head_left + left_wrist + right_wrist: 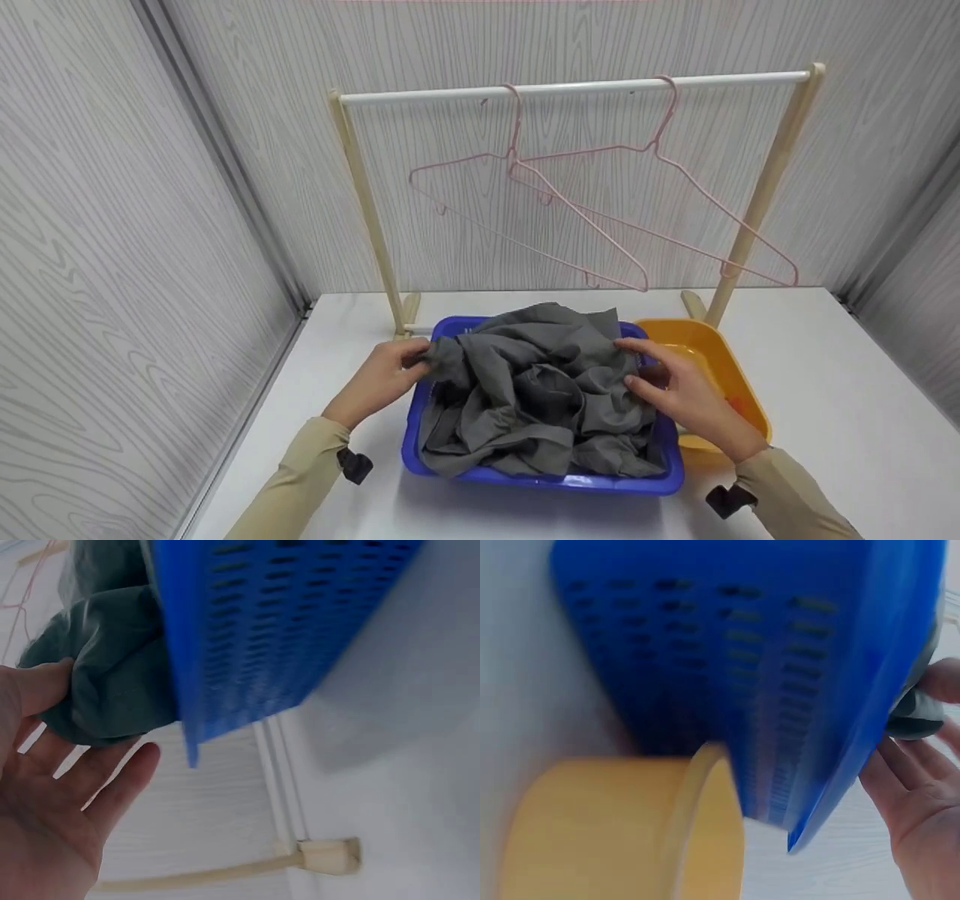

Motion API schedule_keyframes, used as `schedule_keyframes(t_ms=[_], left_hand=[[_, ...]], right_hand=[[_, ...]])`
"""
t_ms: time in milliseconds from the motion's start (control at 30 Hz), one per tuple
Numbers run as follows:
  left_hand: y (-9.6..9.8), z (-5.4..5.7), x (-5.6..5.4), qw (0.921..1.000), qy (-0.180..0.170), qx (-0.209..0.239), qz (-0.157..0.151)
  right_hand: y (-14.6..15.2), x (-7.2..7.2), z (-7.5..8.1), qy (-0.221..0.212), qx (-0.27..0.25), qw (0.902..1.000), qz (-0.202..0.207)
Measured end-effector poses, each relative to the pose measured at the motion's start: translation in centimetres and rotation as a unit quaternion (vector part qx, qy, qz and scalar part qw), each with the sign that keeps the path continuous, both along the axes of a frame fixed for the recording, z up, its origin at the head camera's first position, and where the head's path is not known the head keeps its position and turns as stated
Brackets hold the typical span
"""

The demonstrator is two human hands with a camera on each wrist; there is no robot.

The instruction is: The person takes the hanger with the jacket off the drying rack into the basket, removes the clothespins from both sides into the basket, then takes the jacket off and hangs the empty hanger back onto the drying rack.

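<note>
Crumpled dark grey cloth [499,420] fills the blue basket [600,484], bulging above its rim; whether it is one garment or more cannot be told. At the basket's left rim, my left hand [382,379] pinches a bunched fold of the cloth. The left wrist view shows the thumb on top of that fold [112,667] and the fingers behind and beneath it. Over the right rim, my right hand [686,394] holds a fold of the same cloth. In the right wrist view a small part of this fold [915,724] shows between thumb and fingers.
Behind the basket stands a rack with a white rail [585,88] and wooden legs. Two pink wire hangers, one left [615,246] and one right [697,180], hang from it. A yellow-orange tub [742,375] touches or nearly touches the basket's right side on the white table [847,420].
</note>
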State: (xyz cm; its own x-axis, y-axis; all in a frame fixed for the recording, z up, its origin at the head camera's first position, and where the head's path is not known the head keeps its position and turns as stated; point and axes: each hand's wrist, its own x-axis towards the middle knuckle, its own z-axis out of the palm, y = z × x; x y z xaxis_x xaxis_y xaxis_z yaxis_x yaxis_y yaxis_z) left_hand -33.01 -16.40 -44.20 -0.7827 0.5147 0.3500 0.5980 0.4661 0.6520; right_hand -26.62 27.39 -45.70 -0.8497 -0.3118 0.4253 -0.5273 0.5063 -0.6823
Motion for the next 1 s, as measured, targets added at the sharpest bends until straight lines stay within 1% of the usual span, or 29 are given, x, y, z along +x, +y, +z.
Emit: schedule_keyframes(t_ms=[100, 200, 333, 367, 433, 467, 500, 533, 567, 600, 667, 700, 733, 767, 833, 900, 933, 1000], left_hand=[[1.3, 0.9, -0.3, 0.9997, 0.023, -0.003, 0.008], [2.6, 1.5, -0.6, 0.9991, 0.033, -0.006, 0.025], [4.1, 1.6, -1.2, 0.9976, 0.040, 0.001, 0.057], [4.4, 1.5, -1.3, 0.9972, 0.042, 0.007, 0.060], [5.0, 1.3, -1.6, 0.9974, 0.035, 0.032, 0.055], [5.2, 1.2, -1.7, 0.9974, 0.030, 0.043, 0.049], [5.4, 1.1, -1.8, 0.9976, 0.020, 0.052, 0.040], [5.6, 1.1, -1.8, 0.9981, 0.009, 0.057, 0.023], [5.8, 1.0, -1.7, 0.9984, -0.006, 0.056, 0.004], [5.9, 1.0, -1.6, 0.9987, -0.020, 0.046, -0.015], [6.1, 1.1, -1.1, 0.9982, -0.032, -0.001, -0.051], [6.2, 1.2, -0.9, 0.9966, -0.038, -0.031, -0.067], [6.3, 1.2, -0.6, 0.9940, -0.041, -0.061, -0.081], [6.3, 1.1, -0.3, 0.9910, -0.043, -0.090, -0.090], [6.5, 1.0, 0.2, 0.9844, -0.042, -0.139, -0.099], [6.8, 0.8, 0.7, 0.9786, -0.039, -0.178, -0.095], [6.9, 0.7, 1.0, 0.9760, -0.033, -0.194, -0.094], [7.2, 0.5, 1.3, 0.9702, -0.017, -0.224, -0.089]], right_hand=[[-0.3, -0.4, 0.4, 0.007, -0.002, 1.0000, -0.004], [-0.6, -0.6, 0.7, 0.004, 0.005, 0.9999, -0.009], [-1.0, -0.8, 0.9, 0.000, 0.023, 0.9997, -0.012], [-1.1, -0.9, 0.9, -0.001, 0.026, 0.9996, -0.012], [-1.4, -1.0, 0.8, -0.001, 0.032, 0.9994, -0.011], [-1.5, -1.0, 0.7, -0.001, 0.032, 0.9995, -0.005], [-1.6, -1.0, 0.6, -0.002, 0.031, 0.9995, 0.003], [-1.9, -0.8, 0.8, -0.006, 0.031, 0.9994, 0.009], [-2.0, -0.8, 0.6, -0.009, 0.033, 0.9993, 0.018], [-2.1, -0.8, 0.5, -0.013, 0.035, 0.9989, 0.027], [-2.1, -0.8, 0.3, -0.015, 0.042, 0.9980, 0.045], [-2.2, -0.8, 0.2, -0.013, 0.048, 0.9976, 0.049], [-2.2, -0.8, 0.2, -0.004, 0.055, 0.9972, 0.050], [-2.1, -1.1, -0.2, 0.009, 0.061, 0.9966, 0.054], [-2.3, -1.3, -0.3, 0.042, 0.073, 0.9953, 0.049], [-2.7, -1.5, -0.4, 0.066, 0.086, 0.9933, 0.039], [-3.0, -1.6, -0.5, 0.068, 0.093, 0.9928, 0.032], [-3.5, -1.8, -0.6, 0.050, 0.105, 0.9930, 0.021]])
